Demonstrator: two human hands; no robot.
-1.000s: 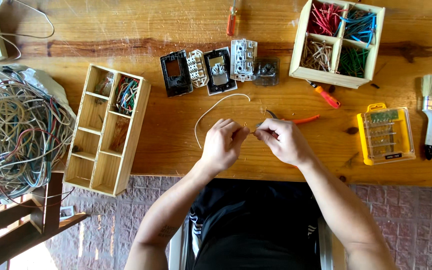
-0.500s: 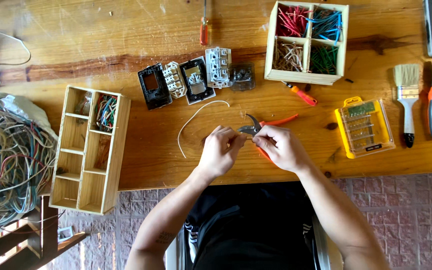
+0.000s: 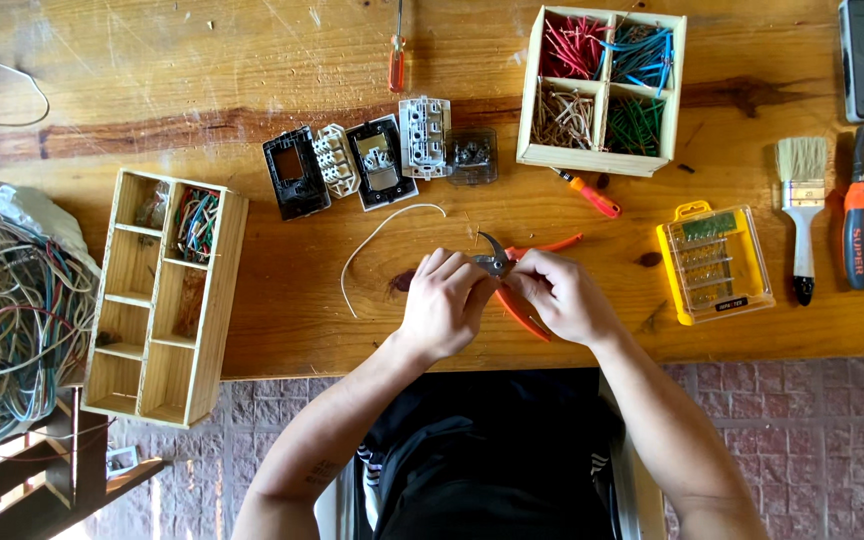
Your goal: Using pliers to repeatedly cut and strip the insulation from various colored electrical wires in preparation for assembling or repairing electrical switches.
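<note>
A person sits at a wooden desk, both hands together at its near edge. The right hand is closed around orange-handled cutters; the left hand pinches a thin pale wire that curls away to the left. The step looks like trimming or stripping the wire's end; a clean result calls for steady seating in the blades. A compartmented box of sorted wire pieces sits beyond the hands.

Both hands at the cutters, mid-worktop

I see my left hand and right hand closed together on orange-handled cutters over the wooden worktop, pale wire curling off left; switch modules lie beyond, a four-part wire box upper right, a wire tangle far left.
</note>
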